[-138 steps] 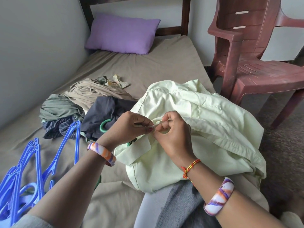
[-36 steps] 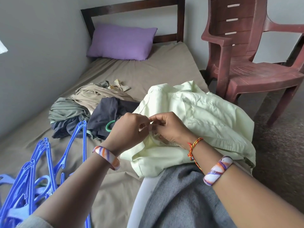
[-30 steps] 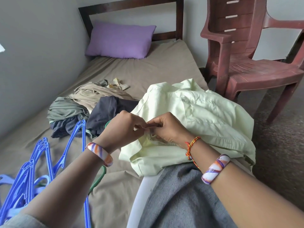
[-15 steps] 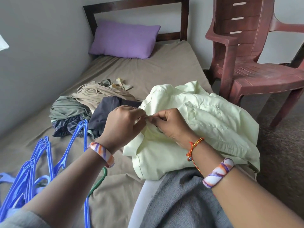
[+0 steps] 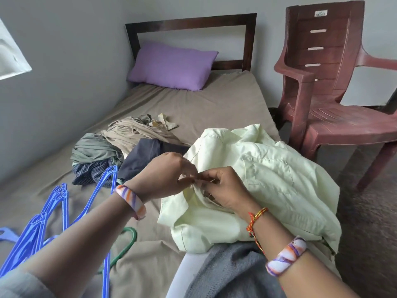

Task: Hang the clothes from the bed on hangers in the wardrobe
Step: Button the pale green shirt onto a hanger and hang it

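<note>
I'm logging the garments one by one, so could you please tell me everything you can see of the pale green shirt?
The pale green shirt looks like thin woven cotton, with stitched seams, a chest pocket and a collar. It lies crumpled on the near right part of the bed, partly over the person's lap and against a dark garment. No hanger is visibly in it. The left hand and the right hand pinch its front edge together, as if working a button.
</note>
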{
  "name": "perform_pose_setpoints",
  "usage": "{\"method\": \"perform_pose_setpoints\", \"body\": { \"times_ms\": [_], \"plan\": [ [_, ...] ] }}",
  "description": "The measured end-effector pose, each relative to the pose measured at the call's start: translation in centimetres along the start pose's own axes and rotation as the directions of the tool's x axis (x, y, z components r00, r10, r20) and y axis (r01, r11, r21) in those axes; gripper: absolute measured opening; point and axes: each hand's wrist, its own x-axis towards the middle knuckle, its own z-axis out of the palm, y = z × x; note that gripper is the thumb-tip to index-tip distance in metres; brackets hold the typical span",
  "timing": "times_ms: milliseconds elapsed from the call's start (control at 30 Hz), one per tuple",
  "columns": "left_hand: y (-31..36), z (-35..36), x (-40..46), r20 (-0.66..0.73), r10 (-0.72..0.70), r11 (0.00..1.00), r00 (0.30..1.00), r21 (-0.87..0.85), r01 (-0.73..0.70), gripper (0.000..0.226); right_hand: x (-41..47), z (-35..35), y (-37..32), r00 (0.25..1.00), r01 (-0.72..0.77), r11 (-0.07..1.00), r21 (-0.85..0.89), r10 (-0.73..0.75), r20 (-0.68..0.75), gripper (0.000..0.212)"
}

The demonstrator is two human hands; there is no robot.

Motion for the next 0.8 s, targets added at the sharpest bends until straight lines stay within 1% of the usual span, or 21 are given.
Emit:
{"method": "perform_pose_setpoints", "body": {
  "times_ms": [67,167,233,300,367,433,500,567,600,633,667,733,800],
  "plan": [
    [0.2,-0.3,-0.2,0.052,-0.073,0.997,0.996,0.002,0.073,0.013,0.2,0.1,-0.3,0.997,0.043,0.994,-0.098,-0.037,0.064,0.010],
    [0.6,-0.7,0.1,0.074,-0.192,0.981,0.979,0.017,0.191,0.012,0.3,0.6,-0.7,0.989,0.132,0.958,-0.256,-0.109,0.101,0.017],
    [0.7,-0.7,0.4,0.038,-0.230,0.972,0.972,0.049,0.228,0.016,0.2,0.8,-1.0,0.986,0.164,0.935,-0.313,-0.145,0.082,0.019],
    [0.8,-0.6,0.7,-0.050,-0.196,0.974,0.979,0.104,0.201,0.026,0.3,0.6,-1.3,0.988,0.154,0.940,-0.305,-0.155,0.021,0.020],
    [0.8,-0.4,0.9,-0.170,-0.094,0.978,0.981,0.167,0.123,0.028,0.5,0.4,-1.6,0.991,0.117,0.960,-0.253,-0.131,-0.039,0.019],
    [0.9,-0.1,0.9,-0.267,0.018,0.977,0.963,0.211,0.040,0.026,0.3,0.5,-1.6,0.991,0.065,0.988,-0.141,-0.080,-0.104,0.021],
    [0.9,0.6,0.5,-0.308,0.104,0.968,0.946,0.249,-0.025,0.024,-0.3,0.6,-1.1,0.991,-0.016,0.996,0.092,0.028,-0.134,0.024],
    [0.8,1.1,0.2,-0.335,0.191,0.959,0.923,0.265,-0.102,0.019,-0.9,0.3,-1.2,0.990,-0.091,0.934,0.345,0.122,-0.071,0.022],
    [0.6,1.2,0.0,-0.346,0.230,0.955,0.910,0.262,-0.141,0.017,-0.9,0.0,-1.3,0.989,-0.122,0.903,0.412,0.148,-0.031,0.022],
    [0.4,1.3,-0.1,-0.360,0.259,0.952,0.896,0.255,-0.172,0.017,-0.9,-0.3,-1.5,0.986,-0.150,0.891,0.429,0.165,0.002,0.021],
    [0.1,1.3,-0.4,-0.384,0.266,0.954,0.884,0.234,-0.186,0.020,-0.7,-0.6,-1.6,0.984,-0.172,0.895,0.411,0.176,0.030,0.020],
    [-0.4,1.6,-1.2,-0.446,0.235,0.970,0.864,0.172,-0.175,0.024,-0.3,-0.9,-1.8,0.977,-0.214,0.904,0.370,0.192,0.095,0.015],
    [-0.9,2.1,-2.3,-0.483,0.188,0.982,0.855,0.123,-0.147,0.021,0.0,-0.8,-1.7,0.961,-0.260,0.904,0.340,0.208,0.184,0.009]
  ]
}}
